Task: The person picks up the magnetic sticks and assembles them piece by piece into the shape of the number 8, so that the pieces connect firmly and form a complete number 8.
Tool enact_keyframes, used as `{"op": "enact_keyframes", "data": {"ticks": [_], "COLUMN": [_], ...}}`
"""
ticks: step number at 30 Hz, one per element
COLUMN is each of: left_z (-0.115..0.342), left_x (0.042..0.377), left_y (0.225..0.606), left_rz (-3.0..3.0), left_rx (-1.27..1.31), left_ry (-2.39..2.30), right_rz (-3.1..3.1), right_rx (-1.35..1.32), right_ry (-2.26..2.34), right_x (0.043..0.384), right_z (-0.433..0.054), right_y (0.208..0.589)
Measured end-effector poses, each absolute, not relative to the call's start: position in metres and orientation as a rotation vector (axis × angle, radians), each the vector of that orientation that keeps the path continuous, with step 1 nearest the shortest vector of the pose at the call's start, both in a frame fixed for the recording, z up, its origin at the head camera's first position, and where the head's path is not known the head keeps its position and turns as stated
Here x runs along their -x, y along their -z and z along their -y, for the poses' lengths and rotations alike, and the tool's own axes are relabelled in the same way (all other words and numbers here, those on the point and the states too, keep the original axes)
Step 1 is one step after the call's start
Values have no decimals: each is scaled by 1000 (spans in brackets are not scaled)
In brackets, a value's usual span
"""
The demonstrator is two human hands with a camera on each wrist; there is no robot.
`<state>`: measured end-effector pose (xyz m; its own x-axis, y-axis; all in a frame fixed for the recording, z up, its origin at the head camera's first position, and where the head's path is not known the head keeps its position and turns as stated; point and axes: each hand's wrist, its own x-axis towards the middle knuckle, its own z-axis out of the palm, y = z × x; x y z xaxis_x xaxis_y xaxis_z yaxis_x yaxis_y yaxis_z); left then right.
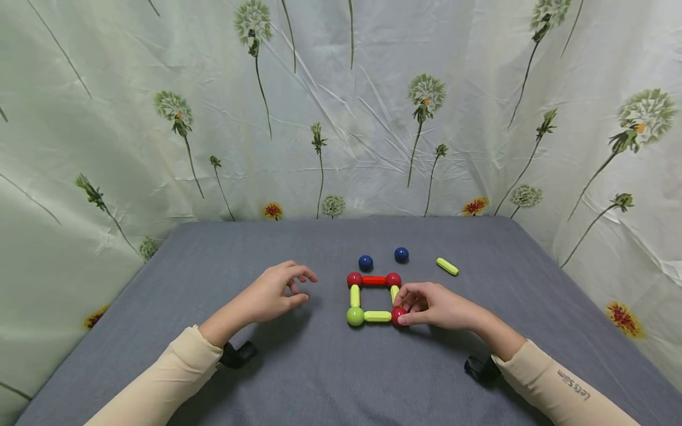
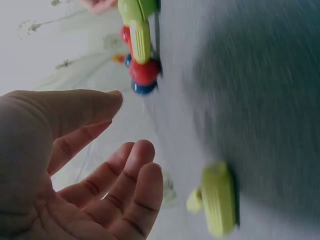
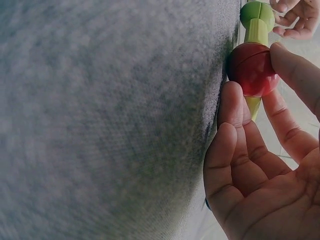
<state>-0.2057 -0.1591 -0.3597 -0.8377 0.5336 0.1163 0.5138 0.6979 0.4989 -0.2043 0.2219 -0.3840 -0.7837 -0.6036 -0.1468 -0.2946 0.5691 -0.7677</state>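
Note:
A square frame of balls and rods lies on the grey cloth. Red balls (image 1: 354, 280) mark three corners and a green ball (image 1: 355, 316) the front left one. One rod is red (image 1: 375, 281); the others are yellow-green (image 1: 378, 316). With thumb and fingers my right hand (image 1: 434, 306) pinches the front right red ball (image 3: 252, 69). My left hand (image 1: 274, 293) hovers left of the frame, fingers loosely bent, holding nothing. Beneath it in the left wrist view lies a loose yellow-green piece (image 2: 218, 200), which the head view does not show.
Two blue balls (image 1: 365, 263) (image 1: 401, 255) lie behind the frame. A loose yellow-green rod (image 1: 447, 266) rests to their right. The grey-covered table (image 1: 319, 378) ends at the back against a flower-printed curtain (image 1: 341, 118).

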Motion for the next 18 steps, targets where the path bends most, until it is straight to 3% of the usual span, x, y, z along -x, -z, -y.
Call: {"op": "enact_keyframes", "data": {"ticks": [18], "left_z": [217], "left_x": [204], "left_y": [362], "left_rz": [-3016], "left_rx": [-880], "left_ry": [-492], "right_rz": [-2416], "right_rx": [718], "right_ry": [1076], "right_x": [207], "right_z": [-222], "right_y": [386]}}
